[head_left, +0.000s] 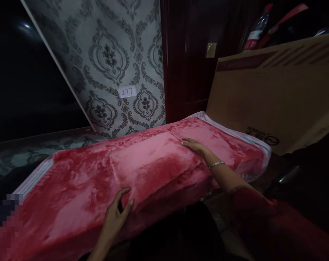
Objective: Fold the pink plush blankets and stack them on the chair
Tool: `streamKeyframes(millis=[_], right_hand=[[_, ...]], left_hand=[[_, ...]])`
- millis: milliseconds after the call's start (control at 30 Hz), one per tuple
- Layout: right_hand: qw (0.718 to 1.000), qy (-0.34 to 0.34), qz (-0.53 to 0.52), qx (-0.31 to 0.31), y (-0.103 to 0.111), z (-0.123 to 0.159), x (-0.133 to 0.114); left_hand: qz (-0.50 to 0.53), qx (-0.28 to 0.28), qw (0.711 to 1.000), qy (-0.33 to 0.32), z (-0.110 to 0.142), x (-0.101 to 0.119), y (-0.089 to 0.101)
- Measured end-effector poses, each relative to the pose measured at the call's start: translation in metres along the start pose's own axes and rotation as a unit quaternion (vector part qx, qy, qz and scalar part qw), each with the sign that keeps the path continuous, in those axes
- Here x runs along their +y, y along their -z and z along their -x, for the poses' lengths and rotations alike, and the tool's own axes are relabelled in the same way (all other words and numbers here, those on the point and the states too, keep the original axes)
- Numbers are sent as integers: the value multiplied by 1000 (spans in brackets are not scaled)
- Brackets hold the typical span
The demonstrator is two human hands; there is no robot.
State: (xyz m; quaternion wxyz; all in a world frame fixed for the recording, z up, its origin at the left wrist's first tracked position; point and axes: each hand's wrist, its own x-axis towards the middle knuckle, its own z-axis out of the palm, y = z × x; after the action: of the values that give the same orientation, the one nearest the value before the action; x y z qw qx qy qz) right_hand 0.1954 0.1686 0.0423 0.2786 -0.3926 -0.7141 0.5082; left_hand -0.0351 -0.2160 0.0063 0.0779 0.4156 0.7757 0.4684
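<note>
A flat square of pink-red plush fabric (150,159) lies on a long surface draped with a matching plush cover (79,192). My left hand (119,208) is at the square's near left corner, thumb and fingers apart, with nothing gripped between them. At the square's far right corner rests my right hand (194,145), fingers stretched out flat on the plush; a silver bangle (216,164) circles that wrist. Whether the square is a folded cloth or a cushion cover I cannot tell.
A large cardboard box (273,94) stands at the right, with a plastic bottle (255,34) behind its top edge. A dark screen (33,72) fills the left. Patterned wallpaper (110,54) bears a paper label (127,91) reading 277. A dark red door (188,54) stands beyond.
</note>
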Motion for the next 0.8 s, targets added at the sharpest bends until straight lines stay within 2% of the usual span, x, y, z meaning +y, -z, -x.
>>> streamKeyframes(millis=[167, 300, 400, 500, 567, 667, 733, 800], right_hand=[[995, 86, 31, 49, -16, -11, -1], [995, 36, 91, 31, -16, -8, 11], [994, 14, 103, 21, -11, -9, 10], [994, -3, 112, 14, -11, -17, 0], [993, -12, 115, 15, -14, -26, -9], [993, -22, 116, 19, -24, -42, -20], [993, -25, 114, 22, -31, -54, -25], [993, -27, 111, 24, -37, -65, -28]], left_hand=[[9, 8, 1000, -1, 2, -6, -1], [31, -25, 999, 29, -4, -12, 6], [67, -59, 995, 47, -17, -14, 18], [41, -40, 997, 44, -36, -8, 28], [-22, 10, 1000, 5, -51, 1, 29], [-104, 68, 984, -126, -77, 14, 20], [-134, 63, 968, -201, -94, 19, 10], [-164, 30, 960, -223, -111, 21, 0]])
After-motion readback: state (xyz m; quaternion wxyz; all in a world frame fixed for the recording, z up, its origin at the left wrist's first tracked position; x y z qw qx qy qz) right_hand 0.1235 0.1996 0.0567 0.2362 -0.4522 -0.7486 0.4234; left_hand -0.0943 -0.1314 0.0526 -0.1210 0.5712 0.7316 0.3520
